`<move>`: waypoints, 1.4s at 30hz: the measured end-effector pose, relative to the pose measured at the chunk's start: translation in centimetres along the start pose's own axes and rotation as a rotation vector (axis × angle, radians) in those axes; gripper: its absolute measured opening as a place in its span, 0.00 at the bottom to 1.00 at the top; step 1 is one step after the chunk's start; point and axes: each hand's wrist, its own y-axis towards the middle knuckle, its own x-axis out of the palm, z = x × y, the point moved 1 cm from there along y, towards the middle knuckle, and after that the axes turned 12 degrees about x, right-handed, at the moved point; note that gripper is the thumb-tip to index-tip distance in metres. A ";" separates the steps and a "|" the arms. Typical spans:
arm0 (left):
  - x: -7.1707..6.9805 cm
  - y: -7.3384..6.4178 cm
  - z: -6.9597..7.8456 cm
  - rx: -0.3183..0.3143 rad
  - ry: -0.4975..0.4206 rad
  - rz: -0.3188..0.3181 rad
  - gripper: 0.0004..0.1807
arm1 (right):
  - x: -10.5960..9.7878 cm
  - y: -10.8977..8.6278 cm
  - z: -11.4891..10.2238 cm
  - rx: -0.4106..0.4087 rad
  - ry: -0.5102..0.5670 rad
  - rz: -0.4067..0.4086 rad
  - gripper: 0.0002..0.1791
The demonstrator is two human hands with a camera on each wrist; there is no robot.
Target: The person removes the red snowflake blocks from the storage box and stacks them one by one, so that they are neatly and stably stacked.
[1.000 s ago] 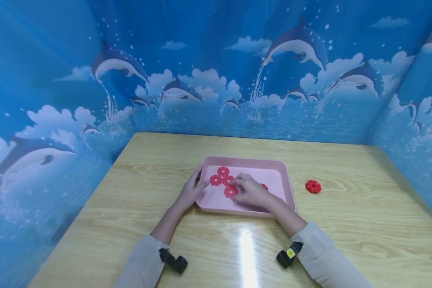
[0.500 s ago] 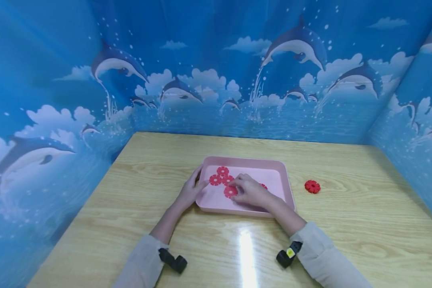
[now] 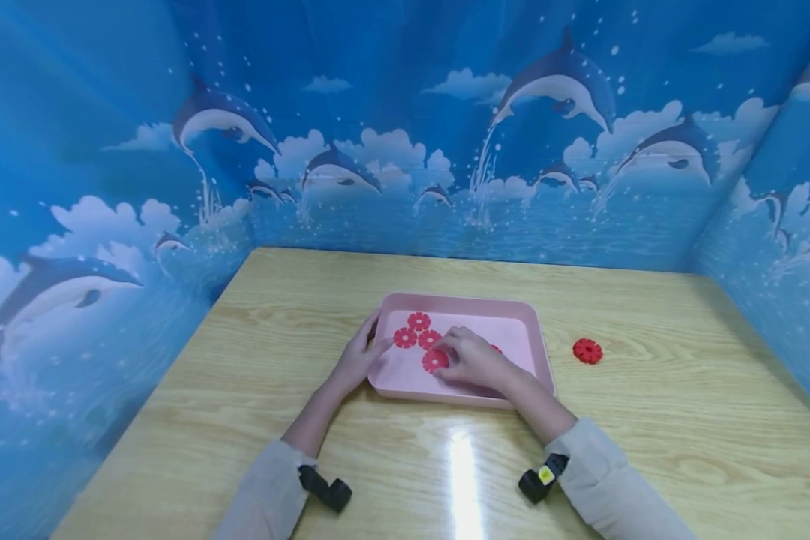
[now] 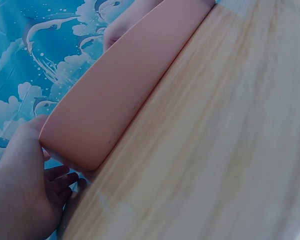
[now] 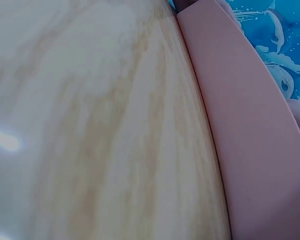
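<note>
From the head: with the right hand, pinching a red notched disc by its edges, inside the left half of a pink tray. Just beyond, three more red discs in a cluster; hard to tell whether interlocked or merely touching. Behind the right hand, mostly hidden, another red piece. With the left hand, gripping the tray's left wall. On the wood-grain table, right of the tray and apart from it, a red flower-shaped piece.

From the left wrist: hooking a thumb over the tray's rim, curling fingers low against the outside.

From the right wrist: mostly table and outer tray wall; pinch out of sight here.
</note>
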 end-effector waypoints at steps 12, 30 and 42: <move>0.1 0.0 -0.1 -0.009 -0.007 -0.001 0.34 | -1.3 -0.9 0.5 0.003 0.101 0.042 0.21; 0.1 0.0 -0.4 -0.026 -0.002 0.005 0.33 | -5.4 -4.1 3.1 0.064 0.197 0.082 0.23; -0.2 -0.1 1.3 -0.026 -0.027 -0.023 0.34 | -7.9 -6.1 5.1 0.114 0.137 0.176 0.24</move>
